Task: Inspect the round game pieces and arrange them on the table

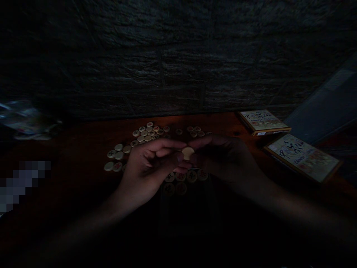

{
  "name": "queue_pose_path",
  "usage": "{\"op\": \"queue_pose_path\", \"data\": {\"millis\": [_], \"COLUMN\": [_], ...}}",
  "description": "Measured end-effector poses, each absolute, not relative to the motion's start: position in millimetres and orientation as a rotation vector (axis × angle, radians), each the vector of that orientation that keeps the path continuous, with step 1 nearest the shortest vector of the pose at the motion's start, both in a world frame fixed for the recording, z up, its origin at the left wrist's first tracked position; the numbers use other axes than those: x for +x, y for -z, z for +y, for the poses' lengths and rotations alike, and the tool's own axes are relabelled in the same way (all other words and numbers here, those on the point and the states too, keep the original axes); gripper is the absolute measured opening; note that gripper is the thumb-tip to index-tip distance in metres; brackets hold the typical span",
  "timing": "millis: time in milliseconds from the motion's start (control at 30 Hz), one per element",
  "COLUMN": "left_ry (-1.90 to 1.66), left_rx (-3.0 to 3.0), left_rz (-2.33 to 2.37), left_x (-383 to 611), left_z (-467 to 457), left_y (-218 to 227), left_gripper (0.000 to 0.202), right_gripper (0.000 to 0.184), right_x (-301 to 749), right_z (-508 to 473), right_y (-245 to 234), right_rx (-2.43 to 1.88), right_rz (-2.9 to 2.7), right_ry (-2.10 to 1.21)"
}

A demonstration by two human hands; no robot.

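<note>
Two hands, the left hand [142, 160] and the right hand [234, 160], pinch one pale round piece [188, 153] between their fingertips, plain face showing. Hold it by the rim with light, equal pressure. Just below the hands sit marked pieces [192, 175] in rows; what carries them is too dark to identify. Left of and beyond the hands, loose pieces [144, 133] lie on the reddish-brown worktop [220, 121]. To the right: two boxes [302, 156]. Behind: a dim, rough-textured wall [178, 70].
</note>
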State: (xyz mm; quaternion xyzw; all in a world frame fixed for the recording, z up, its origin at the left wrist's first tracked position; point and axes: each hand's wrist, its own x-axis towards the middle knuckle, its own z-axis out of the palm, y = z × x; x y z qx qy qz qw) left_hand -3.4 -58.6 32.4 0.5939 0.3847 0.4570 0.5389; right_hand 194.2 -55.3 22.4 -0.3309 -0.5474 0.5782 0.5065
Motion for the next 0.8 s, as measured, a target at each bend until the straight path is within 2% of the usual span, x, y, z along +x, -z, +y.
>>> {"op": "queue_pose_path", "data": {"millis": [200,467,800], "left_ry": [-1.092,-1.094,-1.127], "left_rx": [1.422,1.576,1.694], "left_rz": [0.917,0.899,0.915], "left_x": [-1.6,-2.2,-1.1], "left_z": [-59.6,-62.7,-62.2], "left_y": [-33.4,-31.4,-33.5], "left_gripper": [0.015,0.017,0.018], "right_gripper": [0.029,0.023,0.028], "right_x": [191.8,191.7,193.2], "right_z": [-54.2,-56.7,-56.9], "right_y": [-22.6,-23.0,-25.5], "right_rx": [-0.769,-0.813,-0.817], "right_rz": [-1.263,-1.245,-1.276], "right_ry": [-1.433,-1.456,-1.45]}}
